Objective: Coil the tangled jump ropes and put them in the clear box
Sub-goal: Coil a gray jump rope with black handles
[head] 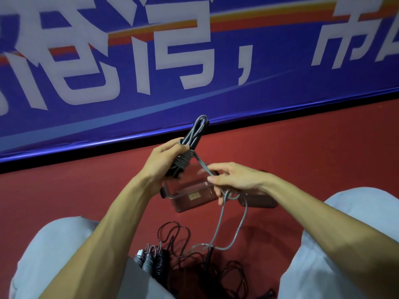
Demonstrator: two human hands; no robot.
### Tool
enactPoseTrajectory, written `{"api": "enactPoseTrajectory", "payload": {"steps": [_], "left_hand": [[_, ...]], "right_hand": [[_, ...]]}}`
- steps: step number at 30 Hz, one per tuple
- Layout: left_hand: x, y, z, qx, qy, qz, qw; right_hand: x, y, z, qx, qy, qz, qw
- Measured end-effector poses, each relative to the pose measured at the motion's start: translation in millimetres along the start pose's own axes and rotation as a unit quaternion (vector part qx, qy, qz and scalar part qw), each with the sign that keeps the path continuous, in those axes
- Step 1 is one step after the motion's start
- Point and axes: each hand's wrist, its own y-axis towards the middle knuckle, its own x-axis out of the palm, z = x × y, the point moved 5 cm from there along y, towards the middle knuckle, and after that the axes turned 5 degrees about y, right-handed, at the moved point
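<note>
A gray jump rope [195,134] is held over the clear box [190,198].
Its wound part is gripped by the left hand [164,162], and its loose strand [220,216] is pinched by the right hand [235,178].

Surfaces: grey rope [184,162] – smooth plastic-looking cord w/ slight sheen. The clear box [185,203] is transparent glossy plastic, hard walls. The black ropes [216,275] – thin shiny cord. Matt red floor [302,152], fine-grained. Smooth vinyl-like banner [259,98], glossy along btm edge. Pale trousers [345,244]: matt cloth.
</note>
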Motion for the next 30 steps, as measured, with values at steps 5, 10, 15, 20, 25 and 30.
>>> {"api": "enactPoseTrajectory", "payload": {"steps": [5,10,15,20,25,30], "left_hand": [[-17.8,5.9,-4.1,0.004,0.045,0.056,0.997],[-31.6,10.9,-11.7,0.052,0.449,0.123,0.883],[-13.0,6.2,-15.7,0.056,0.565,0.046,0.822],[7.6,1.6,-19.9,0.075,0.591,-0.051,0.801],[26.3,-2.6,-22.1,0.128,0.519,-0.173,0.827],[31.7,-7.7,-15.5,0.179,0.45,-0.191,0.854]], "right_hand": [[-1.0,-2.4,5.7,0.017,-0.109,0.005,0.994],[-3.4,-4.8,-16.4,-0.082,-0.23,0.07,0.967],[3.8,-13.4,-43.7,-0.25,-0.421,0.094,0.867],[0.1,-17.3,-47.5,-0.3,-0.41,0.143,0.849],[-15.2,-19.7,-47.6,-0.298,-0.364,0.246,0.847],[-37.5,-13.1,-30.4,-0.194,-0.291,0.325,0.878]]}}
